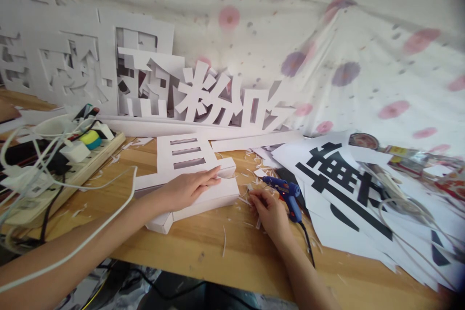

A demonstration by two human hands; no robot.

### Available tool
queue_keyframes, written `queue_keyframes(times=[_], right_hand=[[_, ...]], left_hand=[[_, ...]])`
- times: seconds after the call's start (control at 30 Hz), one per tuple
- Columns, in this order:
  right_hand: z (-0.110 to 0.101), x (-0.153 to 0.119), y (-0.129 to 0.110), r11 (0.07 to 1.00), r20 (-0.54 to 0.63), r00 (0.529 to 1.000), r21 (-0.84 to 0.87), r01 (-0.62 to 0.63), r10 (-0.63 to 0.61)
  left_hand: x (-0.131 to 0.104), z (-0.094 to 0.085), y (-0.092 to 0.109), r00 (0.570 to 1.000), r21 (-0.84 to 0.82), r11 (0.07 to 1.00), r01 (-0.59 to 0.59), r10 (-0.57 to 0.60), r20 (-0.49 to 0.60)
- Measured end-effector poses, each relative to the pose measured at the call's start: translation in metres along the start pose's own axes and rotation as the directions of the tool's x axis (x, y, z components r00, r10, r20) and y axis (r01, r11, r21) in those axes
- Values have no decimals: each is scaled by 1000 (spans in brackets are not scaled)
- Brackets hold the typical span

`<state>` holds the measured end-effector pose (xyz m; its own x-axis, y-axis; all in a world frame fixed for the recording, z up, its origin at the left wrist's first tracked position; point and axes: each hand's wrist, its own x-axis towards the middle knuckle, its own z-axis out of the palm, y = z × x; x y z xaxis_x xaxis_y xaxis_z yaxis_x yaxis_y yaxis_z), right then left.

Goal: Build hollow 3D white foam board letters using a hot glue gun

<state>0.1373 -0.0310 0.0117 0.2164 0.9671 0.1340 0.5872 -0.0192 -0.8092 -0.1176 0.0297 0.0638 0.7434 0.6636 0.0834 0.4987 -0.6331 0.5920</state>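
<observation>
A white box-sided foam-board character lies on the wooden table, with three slots cut in its upper part. My left hand rests flat across it, fingers stretched to the right and pressing on its top face. Just right of the character, my right hand is low over the table with thumb and fingers pinched together. A small pale bit shows at its fingertips, too small to name. Beside that hand lies a blue hot glue gun, its nozzle pointing left and its cord running toward the front edge.
Cut white characters lean along the back against a flowered curtain. A power strip with tangled cables stands at left. Printed paper sheets cover the right side. White scraps litter the table; a white cable crosses above my left forearm.
</observation>
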Motion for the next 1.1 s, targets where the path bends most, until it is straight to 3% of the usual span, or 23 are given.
queue_keyframes(times=[0.23,0.37,0.67,1.1], right_hand=[[3,0,3,987,33,999,155,-35,30],[2,0,0,991,14,999,121,-54,52],[-1,-2,0,998,-27,999,-55,22,-23],[-1,-1,-1,999,-90,996,-29,-31,28]], left_hand=[[0,1,-3,1000,-6,1000,-16,16,0],[0,1,-3,1000,-6,1000,-12,12,2],[-1,0,1,1000,-12,1000,-8,8,-5],[-1,-1,2,1000,-15,1000,15,-15,3]])
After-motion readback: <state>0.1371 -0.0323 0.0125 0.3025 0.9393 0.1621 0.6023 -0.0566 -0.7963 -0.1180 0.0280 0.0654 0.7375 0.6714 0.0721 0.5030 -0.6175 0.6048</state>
